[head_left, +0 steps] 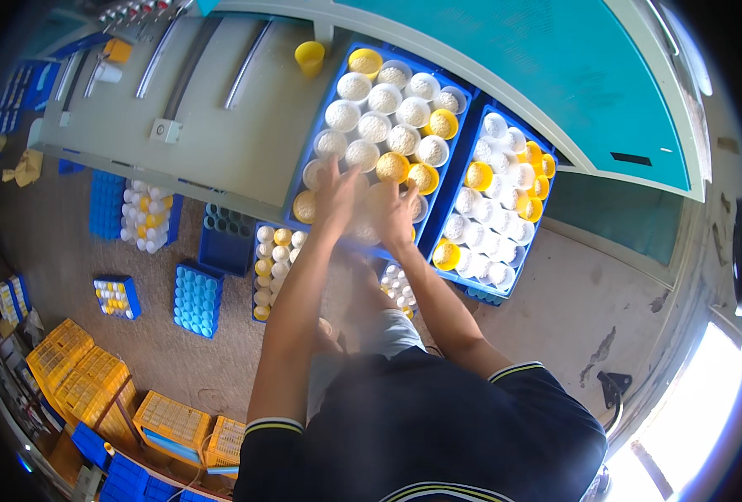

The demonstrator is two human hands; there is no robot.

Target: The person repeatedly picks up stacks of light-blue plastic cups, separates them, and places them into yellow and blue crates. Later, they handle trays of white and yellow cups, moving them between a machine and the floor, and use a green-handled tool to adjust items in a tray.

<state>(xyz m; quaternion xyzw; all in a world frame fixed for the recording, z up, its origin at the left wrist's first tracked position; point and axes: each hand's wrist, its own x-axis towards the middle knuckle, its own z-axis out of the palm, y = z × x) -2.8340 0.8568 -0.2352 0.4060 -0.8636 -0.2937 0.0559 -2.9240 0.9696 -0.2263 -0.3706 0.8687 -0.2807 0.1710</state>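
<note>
A blue tray [297, 180] in front of me holds rows of white and yellow cups filled with pale granules. Both hands reach over its near half. My left hand [335, 199] lies among the white cups, its fingers stretched out and apart near a white cup [362, 155]. Just right of it, my right hand [397, 216] has its fingers spread at the near side of a yellow cup [423, 178]; they seem to touch the cups there. Haze blurs the cups between my hands, and their lower parts are hidden.
To the right stands a second blue tray [505, 283] of filled cups, beneath a teal machine panel [555, 67]. A lone yellow cup [310, 58] stands on the grey bench [220, 142]. More trays, including one with light-blue cups [197, 299], and yellow crates [94, 385] lie left and behind.
</note>
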